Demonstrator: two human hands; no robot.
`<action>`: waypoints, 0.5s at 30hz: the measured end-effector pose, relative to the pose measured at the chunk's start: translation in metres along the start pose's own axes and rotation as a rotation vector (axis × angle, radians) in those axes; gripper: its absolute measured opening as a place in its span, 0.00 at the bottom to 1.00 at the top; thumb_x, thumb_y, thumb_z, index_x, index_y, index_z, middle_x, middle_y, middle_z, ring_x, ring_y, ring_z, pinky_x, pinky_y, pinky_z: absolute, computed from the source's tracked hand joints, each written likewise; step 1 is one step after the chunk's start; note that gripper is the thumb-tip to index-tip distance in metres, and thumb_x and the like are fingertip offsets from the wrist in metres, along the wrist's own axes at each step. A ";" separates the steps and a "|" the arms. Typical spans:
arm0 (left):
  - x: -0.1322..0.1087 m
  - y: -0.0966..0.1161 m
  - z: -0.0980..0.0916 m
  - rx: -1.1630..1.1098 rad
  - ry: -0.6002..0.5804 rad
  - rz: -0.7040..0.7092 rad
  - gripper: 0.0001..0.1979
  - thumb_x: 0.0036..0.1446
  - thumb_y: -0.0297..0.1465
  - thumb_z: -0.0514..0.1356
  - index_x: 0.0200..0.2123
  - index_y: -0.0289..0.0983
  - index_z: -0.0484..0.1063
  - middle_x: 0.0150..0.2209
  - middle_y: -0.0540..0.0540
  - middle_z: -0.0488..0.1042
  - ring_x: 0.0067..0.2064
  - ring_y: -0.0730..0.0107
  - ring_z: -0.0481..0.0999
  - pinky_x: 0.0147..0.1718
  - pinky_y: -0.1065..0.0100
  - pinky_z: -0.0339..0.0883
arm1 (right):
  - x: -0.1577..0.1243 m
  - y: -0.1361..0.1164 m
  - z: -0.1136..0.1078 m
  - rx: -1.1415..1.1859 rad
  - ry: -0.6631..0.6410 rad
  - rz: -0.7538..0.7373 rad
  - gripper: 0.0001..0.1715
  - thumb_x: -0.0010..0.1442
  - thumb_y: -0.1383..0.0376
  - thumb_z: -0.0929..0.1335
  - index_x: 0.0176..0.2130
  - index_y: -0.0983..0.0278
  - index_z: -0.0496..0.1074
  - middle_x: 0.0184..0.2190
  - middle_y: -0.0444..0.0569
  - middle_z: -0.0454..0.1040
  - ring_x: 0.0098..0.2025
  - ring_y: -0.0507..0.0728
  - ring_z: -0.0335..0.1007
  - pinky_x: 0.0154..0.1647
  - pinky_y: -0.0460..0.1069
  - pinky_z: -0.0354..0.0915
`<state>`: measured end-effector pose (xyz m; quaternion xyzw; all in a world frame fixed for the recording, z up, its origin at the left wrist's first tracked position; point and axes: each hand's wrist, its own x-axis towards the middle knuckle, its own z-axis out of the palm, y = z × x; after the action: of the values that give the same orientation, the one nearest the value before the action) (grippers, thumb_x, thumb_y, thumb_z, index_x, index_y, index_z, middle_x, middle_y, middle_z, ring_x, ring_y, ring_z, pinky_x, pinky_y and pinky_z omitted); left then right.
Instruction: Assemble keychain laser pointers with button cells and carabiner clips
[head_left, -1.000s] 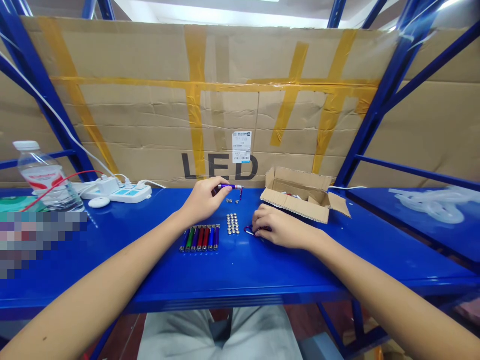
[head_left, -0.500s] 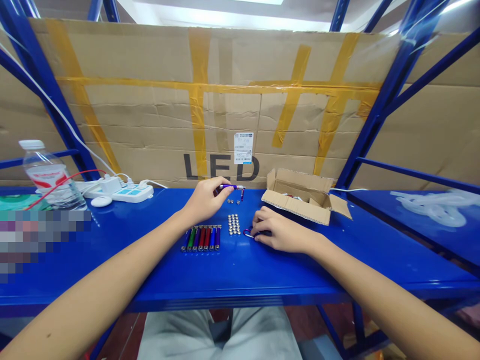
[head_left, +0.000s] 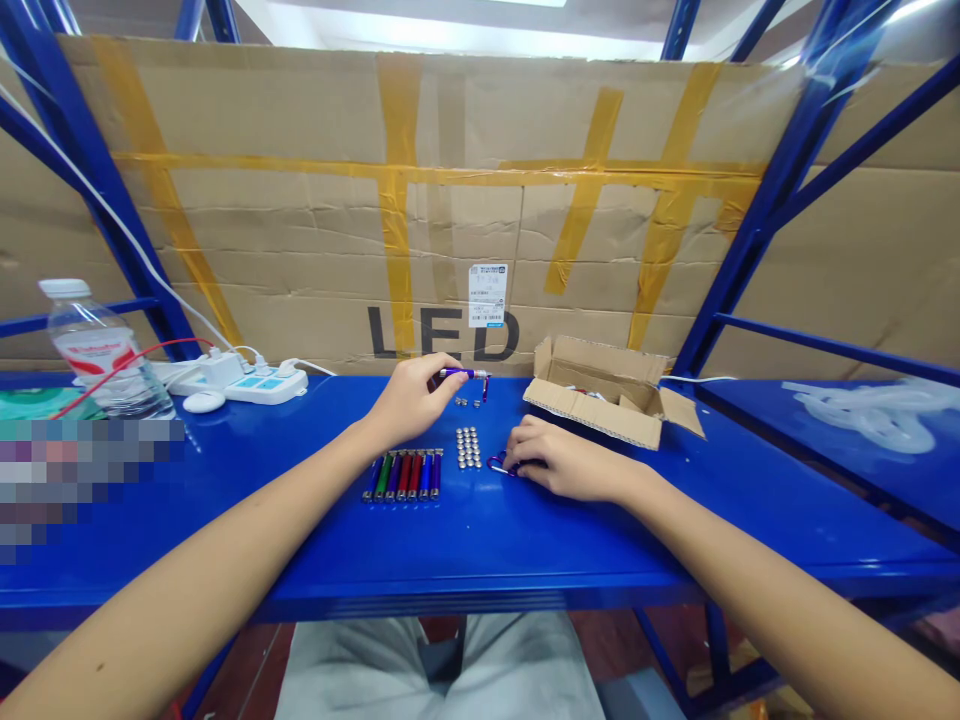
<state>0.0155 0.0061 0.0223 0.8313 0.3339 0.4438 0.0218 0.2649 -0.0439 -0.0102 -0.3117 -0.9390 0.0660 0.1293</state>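
Note:
My left hand is closed around a slim purple metal tube, like a mini penlight, with a small dangling piece at its right end. Below that tube lie several small silver bits. My right hand rests on the table with curled fingers on a carabiner that shows a purple frame and silver gate; the fingers hide part of it. Between the hands stands a neat block of silver button cells. Left of these, several coloured metal tubes lie side by side in a row.
An open cardboard box sits behind my right hand. On the left are a power strip, a white oval object and a water bottle. Clear plastic lies far right. Large cardboard backs the blue table.
My right hand has shifted very slightly to the right, and a little more of the carabiner's silver gate shows. My left hand holds the purple tube in the same place.

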 end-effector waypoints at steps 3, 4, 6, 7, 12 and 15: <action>0.000 0.000 0.000 0.001 -0.006 -0.004 0.09 0.62 0.35 0.57 0.38 0.38 0.75 0.34 0.48 0.78 0.33 0.70 0.74 0.35 0.67 0.66 | 0.001 0.003 0.001 0.001 0.004 -0.007 0.13 0.63 0.72 0.65 0.42 0.62 0.78 0.41 0.51 0.75 0.46 0.59 0.64 0.50 0.55 0.60; 0.000 0.000 0.000 0.001 -0.009 -0.005 0.09 0.62 0.35 0.57 0.38 0.38 0.75 0.34 0.48 0.78 0.33 0.70 0.74 0.35 0.67 0.66 | 0.001 0.003 0.000 0.001 0.004 -0.009 0.12 0.63 0.72 0.65 0.42 0.62 0.78 0.40 0.51 0.75 0.45 0.59 0.64 0.50 0.55 0.60; 0.000 0.000 0.000 0.003 -0.011 -0.007 0.10 0.62 0.36 0.57 0.39 0.38 0.75 0.34 0.48 0.79 0.33 0.70 0.74 0.35 0.67 0.66 | 0.002 0.005 0.000 -0.001 0.002 -0.013 0.12 0.63 0.71 0.65 0.41 0.62 0.78 0.40 0.51 0.75 0.45 0.58 0.64 0.50 0.55 0.60; 0.000 0.000 0.000 0.004 -0.012 -0.007 0.10 0.62 0.36 0.57 0.39 0.38 0.75 0.34 0.48 0.78 0.33 0.70 0.74 0.34 0.67 0.66 | 0.003 0.005 0.000 -0.001 0.001 -0.013 0.12 0.63 0.71 0.65 0.41 0.62 0.78 0.40 0.51 0.75 0.45 0.58 0.64 0.50 0.55 0.60; 0.000 -0.001 0.001 0.006 -0.008 -0.009 0.10 0.62 0.36 0.57 0.38 0.38 0.75 0.34 0.48 0.79 0.33 0.70 0.74 0.35 0.66 0.66 | 0.005 0.009 0.000 0.002 -0.005 -0.007 0.12 0.63 0.72 0.65 0.41 0.63 0.78 0.41 0.51 0.75 0.45 0.58 0.65 0.50 0.55 0.61; 0.000 -0.001 0.001 0.004 -0.011 -0.008 0.09 0.62 0.36 0.57 0.39 0.38 0.75 0.35 0.48 0.79 0.33 0.69 0.74 0.35 0.66 0.67 | 0.005 0.009 0.001 0.013 -0.001 -0.009 0.12 0.62 0.72 0.65 0.41 0.63 0.78 0.40 0.51 0.75 0.46 0.59 0.65 0.50 0.56 0.61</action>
<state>0.0157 0.0067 0.0211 0.8324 0.3379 0.4385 0.0236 0.2665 -0.0337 -0.0119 -0.3064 -0.9401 0.0719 0.1312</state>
